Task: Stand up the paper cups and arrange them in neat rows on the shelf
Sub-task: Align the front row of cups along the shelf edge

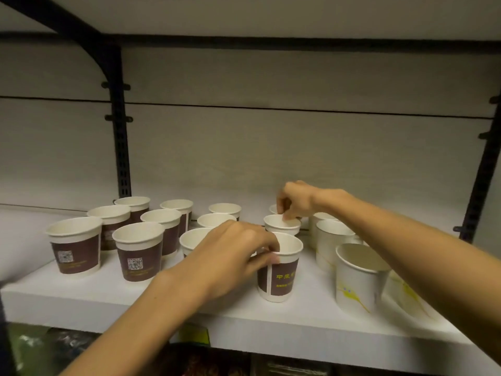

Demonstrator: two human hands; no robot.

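Several brown-banded paper cups stand upright in rows on the white shelf (108, 297). My left hand (230, 253) pinches the rim of the front brown-banded cup (282, 278) in the middle of the shelf. My right hand (295, 202) reaches further back and pinches the rim of the cup behind it (279, 226). To the right stand white cups with a yellow-green print, the nearest one (357, 278) at the front, partly hidden by my right forearm.
A black slotted upright (120, 147) rises at the back left and another (485, 169) at the right. The grey back wall lies behind the cups. Packaged goods (195, 335) sit on the level below the shelf.
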